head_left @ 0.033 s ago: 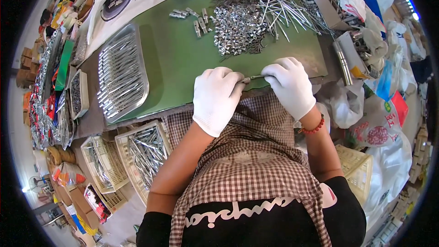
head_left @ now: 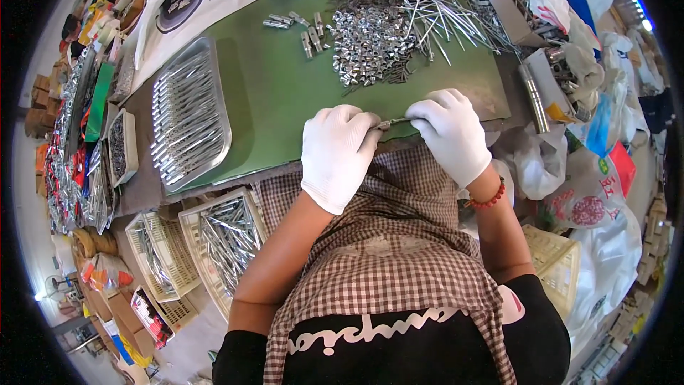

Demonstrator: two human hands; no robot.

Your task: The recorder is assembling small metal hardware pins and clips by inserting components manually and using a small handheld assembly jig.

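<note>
Both my hands wear white gloves and meet over the near edge of a green work mat [head_left: 278,107]. My left hand [head_left: 338,150] is closed, its fingertips pinching a small grey metal fitting [head_left: 385,125]. From the fitting a thin metal rod [head_left: 400,120] runs to the pinched fingers of my right hand [head_left: 450,132]. The glove tips hide both ends, so how the parts join cannot be made out. Beyond my hands lies a heap of small shiny metal sleeves [head_left: 370,43], with dark screws around its edges. Long thin bolts [head_left: 445,21] are spread at its right.
A metal tray [head_left: 225,117] of aligned long metal pieces stands at left. Several short metal connectors [head_left: 310,37] lie farther back. Plastic baskets [head_left: 191,232] with metal rods are below the table edge. At right are a metal cylinder [head_left: 534,100] and plastic bags [head_left: 538,167].
The fingers of my right hand have shifted very slightly left. Everything else looks the same.
</note>
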